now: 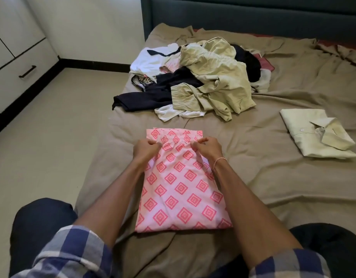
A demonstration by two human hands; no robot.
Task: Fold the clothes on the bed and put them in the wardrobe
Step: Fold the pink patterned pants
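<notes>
Both hands (178, 150) grip pink garment (179, 189) | long axis toward headboard (253, 15)

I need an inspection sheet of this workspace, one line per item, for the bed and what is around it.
Surface: bed, brown sheet, wrinkled.
Job's things: pink patterned garment partly folded; folded pale shirt at right; unfolded pile behind.
Clutter: nothing seen.
Grippers: left hand and right hand pinch the pink garment's far edge.
Cables: nothing seen.
Surroundings: white cabinet at left, dark headboard, tiled floor.
</notes>
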